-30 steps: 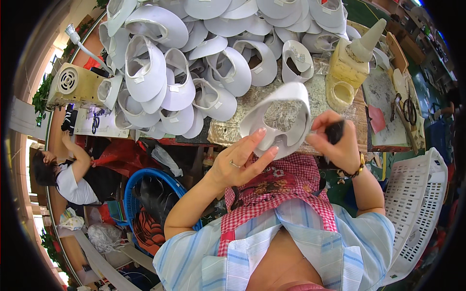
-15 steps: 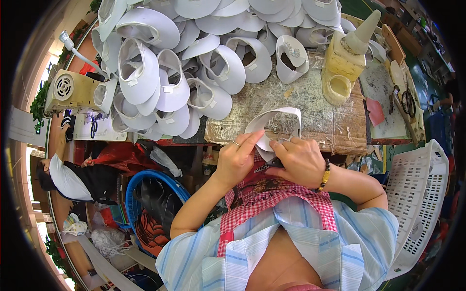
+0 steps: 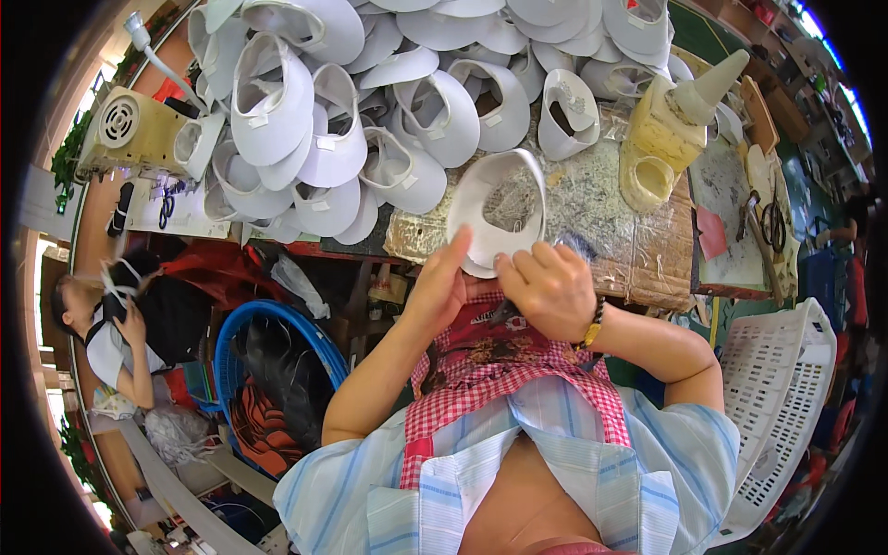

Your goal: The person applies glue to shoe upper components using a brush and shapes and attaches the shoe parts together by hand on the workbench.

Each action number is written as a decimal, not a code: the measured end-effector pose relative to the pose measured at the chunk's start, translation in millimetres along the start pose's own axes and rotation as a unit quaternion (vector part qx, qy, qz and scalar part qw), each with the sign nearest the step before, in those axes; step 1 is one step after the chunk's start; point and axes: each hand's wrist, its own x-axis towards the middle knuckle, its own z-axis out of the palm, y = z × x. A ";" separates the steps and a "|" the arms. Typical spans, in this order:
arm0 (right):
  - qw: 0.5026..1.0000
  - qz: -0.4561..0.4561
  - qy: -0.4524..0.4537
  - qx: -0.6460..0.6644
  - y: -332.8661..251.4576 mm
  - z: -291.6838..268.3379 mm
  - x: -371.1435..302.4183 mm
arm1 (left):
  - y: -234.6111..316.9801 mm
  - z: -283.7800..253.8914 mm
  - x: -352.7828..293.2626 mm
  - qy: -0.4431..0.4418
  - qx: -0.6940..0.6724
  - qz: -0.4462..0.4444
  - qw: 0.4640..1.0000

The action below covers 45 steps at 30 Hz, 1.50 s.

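Observation:
A white, curved shoe upper point(image 3: 477, 208) with an open middle is held up over the near edge of the work table. My left hand point(image 3: 438, 282) pinches its lower left edge, with the thumb laid on the white surface. My right hand point(image 3: 552, 291) is closed in a fist at the upper's lower right edge, fingertips touching it. A dark brush-like tool point(image 3: 577, 244) sticks out beyond the right fist; most of it is hidden by the fingers. Many similar white uppers point(image 3: 439, 116) are piled across the far side of the table.
A yellowed glue bottle point(image 3: 661, 139) with a cone nozzle and open cup stands at the right on worn cardboard point(image 3: 638, 259). Scissors point(image 3: 773, 222) lie farther right. A blue basket point(image 3: 227, 361) of dark pieces and a white crate point(image 3: 772, 370) flank me. Another person point(image 3: 116, 342) is at the left.
The upper has been tipped up and turned, its opening now facing me. Both hands have shifted slightly left, and the dark tool now shows beyond my right fist.

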 end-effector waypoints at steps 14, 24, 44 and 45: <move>0.804 0.555 0.102 0.186 183.3 -66.2 -62.4 | 14.7 -30.8 13.0 0.025 0.150 -0.037 0.988; 0.851 0.467 0.231 0.063 147.1 -44.0 -88.6 | 19.6 -25.1 6.6 0.050 0.229 -0.055 0.971; 0.802 0.372 -0.083 0.460 57.3 42.5 28.7 | 30.5 -33.5 13.7 0.031 0.177 -0.137 0.974; 0.802 0.373 -0.086 0.459 60.0 43.7 28.0 | 31.1 -34.7 13.4 0.026 0.181 -0.136 0.974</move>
